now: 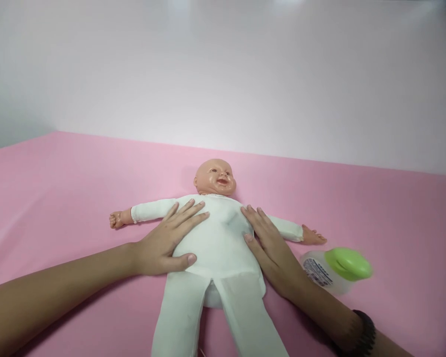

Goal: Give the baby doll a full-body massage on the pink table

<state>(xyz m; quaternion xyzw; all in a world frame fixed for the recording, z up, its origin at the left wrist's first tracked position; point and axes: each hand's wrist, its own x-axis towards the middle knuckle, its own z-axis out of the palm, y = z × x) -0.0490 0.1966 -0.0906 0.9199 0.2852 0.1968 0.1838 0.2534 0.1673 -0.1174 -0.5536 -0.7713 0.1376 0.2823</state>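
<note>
Both hands are lying open and flat, gripping nothing; I am steadying the soft, light doll [219, 238] at its torso, the best hold point, with left hand [163, 243] and right hand [271, 248] on either side.

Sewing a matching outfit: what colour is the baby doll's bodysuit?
Plain white bodysuit, best seen in the head view.

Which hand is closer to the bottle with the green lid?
Right. The right hand lies on the baby doll and is just beside the bottle with the green lid. The left hand is farther away, on the doll's other side.
</note>
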